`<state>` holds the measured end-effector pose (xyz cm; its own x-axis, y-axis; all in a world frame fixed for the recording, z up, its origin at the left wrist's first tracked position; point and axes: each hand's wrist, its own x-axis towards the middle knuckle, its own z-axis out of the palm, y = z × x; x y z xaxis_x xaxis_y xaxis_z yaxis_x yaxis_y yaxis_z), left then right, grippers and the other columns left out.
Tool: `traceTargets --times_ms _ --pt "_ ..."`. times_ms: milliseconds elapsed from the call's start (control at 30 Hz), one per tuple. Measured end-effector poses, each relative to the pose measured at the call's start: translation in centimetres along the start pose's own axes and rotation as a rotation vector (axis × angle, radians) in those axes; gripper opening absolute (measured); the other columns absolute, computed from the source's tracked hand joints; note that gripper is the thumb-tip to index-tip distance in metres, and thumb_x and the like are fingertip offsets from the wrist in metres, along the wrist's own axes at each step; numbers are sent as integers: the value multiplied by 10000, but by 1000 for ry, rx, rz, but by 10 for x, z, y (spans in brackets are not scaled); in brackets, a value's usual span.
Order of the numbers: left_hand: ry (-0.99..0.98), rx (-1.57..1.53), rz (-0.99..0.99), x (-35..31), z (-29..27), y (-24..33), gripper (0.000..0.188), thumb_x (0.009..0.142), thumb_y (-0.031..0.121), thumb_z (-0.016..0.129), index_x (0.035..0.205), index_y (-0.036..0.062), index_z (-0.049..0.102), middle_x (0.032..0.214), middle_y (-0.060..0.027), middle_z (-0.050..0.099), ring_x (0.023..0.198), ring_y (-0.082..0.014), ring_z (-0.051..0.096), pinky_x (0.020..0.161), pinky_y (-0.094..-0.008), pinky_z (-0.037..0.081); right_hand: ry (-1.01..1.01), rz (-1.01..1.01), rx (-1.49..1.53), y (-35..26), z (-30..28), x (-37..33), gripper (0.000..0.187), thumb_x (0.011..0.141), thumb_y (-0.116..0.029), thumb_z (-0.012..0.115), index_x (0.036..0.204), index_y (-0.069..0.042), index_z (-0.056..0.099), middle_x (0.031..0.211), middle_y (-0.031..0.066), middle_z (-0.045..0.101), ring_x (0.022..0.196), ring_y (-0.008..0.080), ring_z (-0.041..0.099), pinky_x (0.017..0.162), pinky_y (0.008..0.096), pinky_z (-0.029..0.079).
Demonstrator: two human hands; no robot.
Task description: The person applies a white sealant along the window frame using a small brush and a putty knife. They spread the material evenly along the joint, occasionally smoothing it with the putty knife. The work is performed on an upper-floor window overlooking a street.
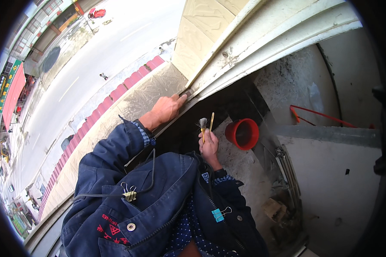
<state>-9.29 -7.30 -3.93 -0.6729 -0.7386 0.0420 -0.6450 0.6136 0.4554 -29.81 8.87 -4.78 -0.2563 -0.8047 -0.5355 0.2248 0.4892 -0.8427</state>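
Observation:
My left hand (166, 112) reaches out over the window ledge to the foot of the white window frame (227, 55). Its fingers are bent and pressed together at a small brownish piece (188, 92) in the frame's corner; what that piece is, I cannot make out. Close to my chest, my right hand (209, 147) is closed round a paintbrush (203, 125) with grey bristles pointing up and a yellow handle. A thin yellow stick (212, 121) stands up from the same hand, its lower end hidden. Beyond that hand, a red bucket (242, 134) stands on the floor.
Outside the ledge (154, 85) lie a red-ribbed roof edge (116, 92) and a street (98, 55) far below. At right, a red-handled tool (321, 115) leans by a wall, with a cardboard box (274, 210) and several long strips (289, 171) on the floor.

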Motion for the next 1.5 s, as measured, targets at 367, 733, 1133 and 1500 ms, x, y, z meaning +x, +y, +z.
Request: traceTargets --times_ms 367,733,1133,1500 --pt "63 15 1 -14 -8 -1 625 848 120 627 1457 82 492 959 -178 629 729 -384 681 629 -472 554 -11 10 -12 -3 5 1 416 1089 -420 462 886 -77 581 562 -51 421 420 45 352 391 227 275" --pt "92 -91 190 -50 -32 26 562 844 117 651 1394 52 557 858 -125 626 668 -327 665 570 -427 546 -40 -10 -57 -8 12 7 439 1088 -429 460 883 -63 593 565 -42 439 423 52 375 391 235 296" --pt "206 -340 99 -37 -24 30 230 906 121 624 1113 48 694 810 -184 701 729 -411 682 615 -497 549 -26 -26 -39 -3 -2 11 428 1094 -425 443 903 -65 572 560 -26 439 405 64 363 371 240 297" --pt "6 25 -74 -80 -23 2 414 869 118 609 1277 47 601 840 -158 649 670 -374 675 561 -476 535 -45 42 -8 3 2 13 420 1094 -428 443 913 -72 569 569 -35 435 412 58 352 375 237 286"
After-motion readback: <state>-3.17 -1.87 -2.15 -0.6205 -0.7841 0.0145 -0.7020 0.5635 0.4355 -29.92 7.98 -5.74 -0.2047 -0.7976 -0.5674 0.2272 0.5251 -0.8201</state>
